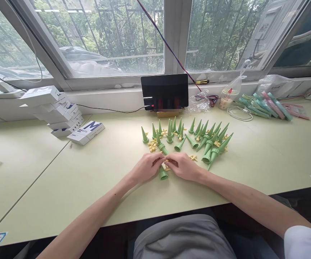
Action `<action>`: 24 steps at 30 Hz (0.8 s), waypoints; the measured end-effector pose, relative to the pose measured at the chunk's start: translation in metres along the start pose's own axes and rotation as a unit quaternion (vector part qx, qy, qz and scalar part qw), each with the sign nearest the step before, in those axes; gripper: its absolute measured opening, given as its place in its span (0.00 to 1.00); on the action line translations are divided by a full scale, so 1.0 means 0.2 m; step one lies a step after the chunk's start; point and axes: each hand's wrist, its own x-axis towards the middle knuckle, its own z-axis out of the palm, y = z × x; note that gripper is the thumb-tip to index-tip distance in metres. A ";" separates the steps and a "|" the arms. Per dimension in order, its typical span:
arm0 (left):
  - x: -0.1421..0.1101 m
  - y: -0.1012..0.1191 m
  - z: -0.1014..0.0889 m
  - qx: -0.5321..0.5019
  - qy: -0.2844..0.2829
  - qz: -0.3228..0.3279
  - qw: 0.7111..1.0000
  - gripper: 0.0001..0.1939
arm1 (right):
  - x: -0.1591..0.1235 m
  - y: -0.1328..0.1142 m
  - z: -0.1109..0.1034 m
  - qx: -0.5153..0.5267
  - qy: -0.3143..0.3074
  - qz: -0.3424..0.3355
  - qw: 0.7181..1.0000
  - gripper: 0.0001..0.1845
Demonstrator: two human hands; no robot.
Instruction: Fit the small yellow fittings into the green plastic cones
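My left hand (146, 166) and my right hand (181, 166) meet at the middle of the pale green table (90, 180), fingers curled and pinched together. Between them they hold a green cone (163, 173), its wide end pointing toward me. A small yellow piece (167, 167) sits at my right fingertips against the cone. Just beyond my hands lie several more green cones (195, 138), some upright, some lying down, with small yellow pieces (152, 145) scattered among them.
A dark tablet (164, 91) stands on a wooden stand behind the cones. Stacked white boxes (55, 111) sit at the left. Plastic bags (232, 94) and pastel packets (265, 105) lie at the back right under the window sill.
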 end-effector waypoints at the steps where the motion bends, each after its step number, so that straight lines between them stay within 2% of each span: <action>1: 0.00 0.00 0.00 -0.004 0.002 -0.002 1.000 0.12 | 0.00 0.00 0.00 0.006 0.005 -0.001 1.000 0.07; 5: 0.00 -0.01 0.00 0.001 0.019 -0.011 1.000 0.14 | 0.00 0.00 0.00 0.006 0.024 0.011 1.000 0.07; 10: 0.00 -0.01 -0.01 0.018 0.048 -0.043 0.998 0.13 | 0.01 0.01 0.00 -0.023 0.078 0.038 0.996 0.09; 15: 0.00 -0.01 -0.02 0.051 0.016 -0.052 0.997 0.12 | 0.01 0.01 0.00 -0.024 0.112 0.049 0.992 0.08; 20: -0.01 0.01 -0.03 0.067 -0.038 -0.040 0.996 0.19 | 0.01 0.01 0.00 -0.020 0.125 0.050 0.991 0.07; 24: -0.01 0.02 -0.04 0.065 -0.068 -0.021 0.995 0.19 | 0.01 0.01 0.00 -0.012 0.129 0.048 0.990 0.07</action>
